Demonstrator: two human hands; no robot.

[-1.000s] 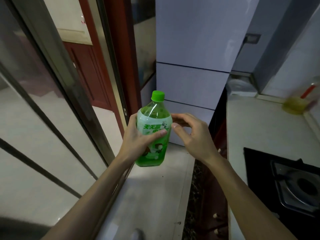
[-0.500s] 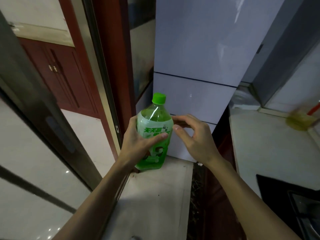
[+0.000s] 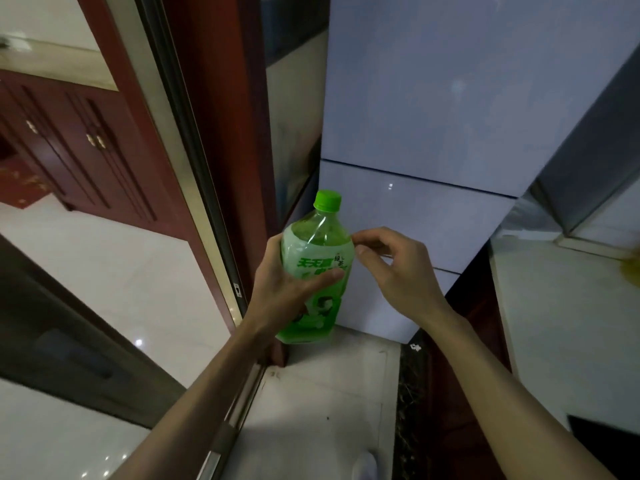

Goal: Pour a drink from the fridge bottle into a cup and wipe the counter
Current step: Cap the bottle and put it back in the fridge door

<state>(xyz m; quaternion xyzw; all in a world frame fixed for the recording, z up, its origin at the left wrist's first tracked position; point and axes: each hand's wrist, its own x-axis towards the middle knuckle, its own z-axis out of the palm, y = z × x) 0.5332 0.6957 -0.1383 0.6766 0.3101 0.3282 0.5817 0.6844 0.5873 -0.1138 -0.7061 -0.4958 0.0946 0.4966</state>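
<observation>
Upright, green bottle [image 3: 316, 271] being gripped by left hand [image 3: 287, 289]; right hand [image 3: 398, 268] hovering beside, fingers half-curled, holding nothing.

Left hand [image 3: 287, 289] covers the left side of the bottle [image 3: 317, 271] label; fingers behind are hidden. Printed label characters are too blurred to read fully. At 3 o'clock, a yellow object [image 3: 631, 268] is cut by the frame edge, as is the dark hob [image 3: 604, 441] at 4 o'clock.

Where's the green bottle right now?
In the head view, the green bottle is near centre, upright in the left hand, just in front of the closed fridge, with the right hand beside it.
</observation>
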